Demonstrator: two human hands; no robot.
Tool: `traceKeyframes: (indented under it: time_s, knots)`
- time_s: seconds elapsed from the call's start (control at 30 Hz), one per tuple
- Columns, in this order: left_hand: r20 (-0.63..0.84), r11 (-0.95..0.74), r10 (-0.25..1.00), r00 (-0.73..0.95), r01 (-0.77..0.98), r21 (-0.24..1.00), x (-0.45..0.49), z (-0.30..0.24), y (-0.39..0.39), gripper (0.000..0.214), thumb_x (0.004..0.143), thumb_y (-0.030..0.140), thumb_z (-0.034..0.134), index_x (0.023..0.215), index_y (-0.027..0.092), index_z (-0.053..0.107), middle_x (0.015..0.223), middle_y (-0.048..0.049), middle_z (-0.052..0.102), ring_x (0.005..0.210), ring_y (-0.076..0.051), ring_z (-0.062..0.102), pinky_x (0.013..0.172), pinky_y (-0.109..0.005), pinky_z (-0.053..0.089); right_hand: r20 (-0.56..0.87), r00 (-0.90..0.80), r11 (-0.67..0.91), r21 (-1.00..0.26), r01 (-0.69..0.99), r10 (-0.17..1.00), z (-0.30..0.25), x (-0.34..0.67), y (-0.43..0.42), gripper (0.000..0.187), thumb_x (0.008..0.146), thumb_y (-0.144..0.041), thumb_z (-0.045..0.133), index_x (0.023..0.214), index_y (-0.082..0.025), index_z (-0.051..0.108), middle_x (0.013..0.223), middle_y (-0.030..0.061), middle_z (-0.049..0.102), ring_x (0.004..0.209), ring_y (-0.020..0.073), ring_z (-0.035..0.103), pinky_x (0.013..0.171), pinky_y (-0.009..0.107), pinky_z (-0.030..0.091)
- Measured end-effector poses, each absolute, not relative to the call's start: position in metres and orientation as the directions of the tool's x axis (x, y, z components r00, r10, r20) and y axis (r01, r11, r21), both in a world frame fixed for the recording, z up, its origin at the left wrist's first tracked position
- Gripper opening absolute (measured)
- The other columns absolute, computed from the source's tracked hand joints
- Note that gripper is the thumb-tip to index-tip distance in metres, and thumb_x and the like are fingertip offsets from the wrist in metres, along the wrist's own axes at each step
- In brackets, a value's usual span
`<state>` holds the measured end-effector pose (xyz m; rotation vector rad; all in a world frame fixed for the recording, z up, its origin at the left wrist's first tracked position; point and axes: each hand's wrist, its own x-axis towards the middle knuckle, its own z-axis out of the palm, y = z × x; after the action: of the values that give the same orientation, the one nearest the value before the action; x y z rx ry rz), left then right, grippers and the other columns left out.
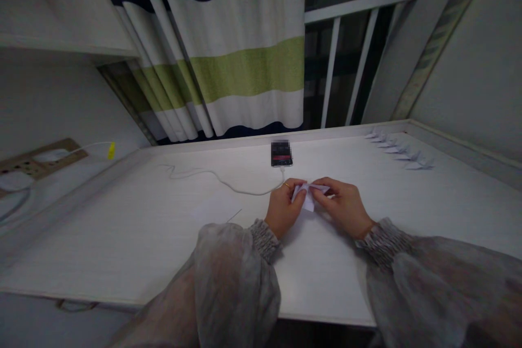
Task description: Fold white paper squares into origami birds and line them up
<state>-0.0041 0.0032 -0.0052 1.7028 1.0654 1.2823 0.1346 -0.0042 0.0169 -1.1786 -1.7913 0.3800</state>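
Between my two hands is a small folded piece of white paper (309, 204), held a little above the white desk (322, 288). My left hand (283, 207) pinches its left side with thumb and fingers, and a ring shows on one finger. From the other side, my right hand (343, 204) is closed on the paper's right part, near a pointed flap that sticks out. The fingers cover some of the folds. Both wrists have grey gathered cuffs. Folded white paper figures (402, 151), several of them and shaped like cranes, stand in a row at the back right.
Beyond my hands lies a phone (281, 153) with a white cable (228, 185) trailing left. A thin dark line-like object (234, 216) lies by my left sleeve. A power strip (44, 160) is at the left wall. Behind the desk hangs a curtain (248, 73) beside a white railing (361, 6).
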Motion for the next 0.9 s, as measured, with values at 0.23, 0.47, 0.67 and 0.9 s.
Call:
traceKeyframes:
  time_s: [0.23, 0.47, 0.67, 0.9]
  knots:
    - [0.383, -0.411, 0.903, 0.193, 0.138, 0.901, -0.0011, -0.0023, 0.0002, 0.023, 0.072, 0.023, 0.052, 0.094, 0.017, 0.055, 0.081, -0.0024, 0.063, 0.071, -0.012, 0.058, 0.065, -0.023, 0.045, 0.552, -0.034, 0.497, -0.721, 0.484, 0.833, 0.0131, 0.1333, -0.0026, 0.012, 0.068, -0.023, 0.054, 0.073, -0.017, 0.063, 0.072, 0.0027, 0.064, 0.067, 0.0154, 0.058, 0.06, 0.026, 0.045]
    - [0.308, -0.327, 0.934, 0.18, 0.087, 0.941, -0.0028, -0.0016, 0.0053, 0.02, 0.068, 0.019, 0.054, 0.088, 0.014, 0.057, 0.077, -0.0036, 0.063, 0.064, -0.011, 0.056, 0.059, -0.021, 0.043, 0.395, 0.017, 0.354, -0.84, 0.411, 0.919, 0.0142, 0.1352, -0.0033, 0.017, 0.067, -0.028, 0.055, 0.071, -0.015, 0.067, 0.059, 0.0009, 0.063, 0.048, 0.0113, 0.05, 0.047, 0.023, 0.039]
    - [0.294, -0.316, 0.94, 0.171, 0.113, 0.942, -0.0051, -0.0023, 0.007, 0.021, 0.069, 0.021, 0.054, 0.088, 0.014, 0.059, 0.079, -0.0043, 0.063, 0.067, -0.012, 0.056, 0.061, -0.023, 0.043, 0.402, -0.03, 0.38, -0.836, 0.396, 0.915, 0.016, 0.1368, -0.0024, 0.019, 0.069, -0.026, 0.053, 0.076, -0.016, 0.066, 0.067, 0.0027, 0.065, 0.053, 0.0126, 0.053, 0.049, 0.024, 0.041]
    - [0.275, -0.27, 0.937, 0.216, -0.055, 0.961, -0.0051, 0.0038, 0.006, 0.018, 0.067, 0.014, 0.055, 0.084, 0.013, 0.059, 0.082, -0.0043, 0.062, 0.072, -0.012, 0.055, 0.067, -0.023, 0.042, 0.579, -0.194, 0.604, -0.699, 0.382, 0.792, 0.0182, 0.1397, -0.0009, 0.016, 0.071, -0.018, 0.049, 0.073, -0.019, 0.065, 0.072, 0.0031, 0.064, 0.069, 0.0148, 0.058, 0.062, 0.027, 0.045]
